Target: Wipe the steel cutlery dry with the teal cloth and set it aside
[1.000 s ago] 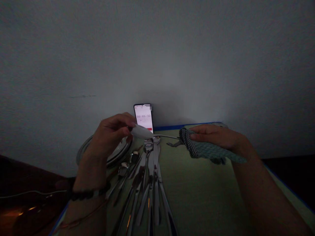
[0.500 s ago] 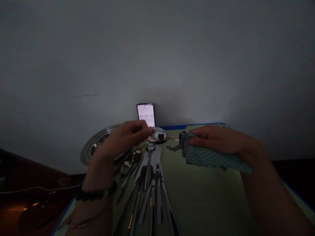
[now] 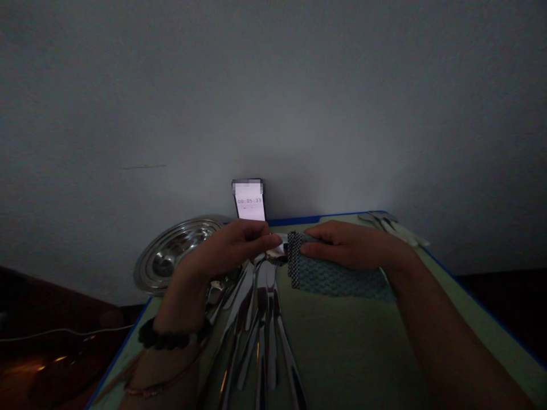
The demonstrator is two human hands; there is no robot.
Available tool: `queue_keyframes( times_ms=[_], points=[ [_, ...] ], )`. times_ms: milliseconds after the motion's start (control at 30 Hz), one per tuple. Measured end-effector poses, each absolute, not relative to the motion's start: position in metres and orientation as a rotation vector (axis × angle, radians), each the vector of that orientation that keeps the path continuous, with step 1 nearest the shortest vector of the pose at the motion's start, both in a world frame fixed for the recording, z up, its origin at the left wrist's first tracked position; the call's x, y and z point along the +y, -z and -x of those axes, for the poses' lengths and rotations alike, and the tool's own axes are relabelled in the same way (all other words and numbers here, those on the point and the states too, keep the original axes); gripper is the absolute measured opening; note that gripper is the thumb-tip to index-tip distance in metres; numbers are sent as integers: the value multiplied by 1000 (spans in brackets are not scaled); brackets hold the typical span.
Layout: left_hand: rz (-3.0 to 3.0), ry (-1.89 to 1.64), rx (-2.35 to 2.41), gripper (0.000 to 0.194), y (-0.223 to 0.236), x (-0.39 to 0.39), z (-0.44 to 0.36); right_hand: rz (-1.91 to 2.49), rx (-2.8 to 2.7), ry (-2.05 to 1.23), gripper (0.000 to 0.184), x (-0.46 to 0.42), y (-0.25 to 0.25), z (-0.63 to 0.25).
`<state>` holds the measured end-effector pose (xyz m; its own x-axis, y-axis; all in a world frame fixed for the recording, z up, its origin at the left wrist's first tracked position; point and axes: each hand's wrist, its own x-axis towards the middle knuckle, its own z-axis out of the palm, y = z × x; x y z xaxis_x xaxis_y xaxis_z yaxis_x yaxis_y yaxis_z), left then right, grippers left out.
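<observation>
Between my hands, above the table, is a shiny metal spoon (image 3: pixel 278 244). My left hand (image 3: pixel 241 242) pinches the tip of its bowl between thumb and fingers. A green textured cloth (image 3: pixel 337 279) with a black-and-white checked edge is folded in my right hand (image 3: pixel 352 245), which is closed around it with the thumb on top. The cloth wraps the spoon from the near end of the bowl, so the handle is hidden. Below the spoon lie several knives (image 3: pixel 261 319) and other cutlery, fanned toward me.
A round steel dish (image 3: pixel 149 256) stands at the back left. A phone (image 3: pixel 250 206) showing a timer leans against the wall. More cutlery (image 3: pixel 393 228) lies at the back right corner. The green table (image 3: pixel 342 353) has blue edges; a white cable (image 3: pixel 64 329) runs at left.
My right hand and the cloth have slid left along the spoon, from the handle onto part of the bowl. My left hand still holds the bowl's tip. The view has shifted slightly.
</observation>
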<state>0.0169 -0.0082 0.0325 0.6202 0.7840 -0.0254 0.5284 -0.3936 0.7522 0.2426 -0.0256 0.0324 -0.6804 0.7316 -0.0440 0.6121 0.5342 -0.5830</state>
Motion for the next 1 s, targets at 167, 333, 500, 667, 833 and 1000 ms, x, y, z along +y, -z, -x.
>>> queue_keyframes(
  times_ms=[167, 333, 500, 667, 833, 1000],
  points=[
    [-2185, -388, 1041, 34, -30, -7, -25, 1236, -2567, -811, 36, -26, -34, -241],
    [-2141, -450, 1038, 33, -30, -6, -24, 1202, -2546, -867, 34, -25, -32, -241],
    [-1957, -609, 1087, 29, -36, -7, -4, 1125, -2542, -923, 33, -23, -31, -248],
    [-1918, -617, 1080, 28, -39, -8, 8, 1192, -2502, -907, 27, -24, -31, -258],
    [-1891, -480, 1019, 18, -34, -6, 12, 1268, -2506, -926, 29, -22, -28, -264],
    [-2032, -377, 1047, 19, -41, -8, 2, 1195, -2544, -901, 35, -20, -27, -256]
  ],
)
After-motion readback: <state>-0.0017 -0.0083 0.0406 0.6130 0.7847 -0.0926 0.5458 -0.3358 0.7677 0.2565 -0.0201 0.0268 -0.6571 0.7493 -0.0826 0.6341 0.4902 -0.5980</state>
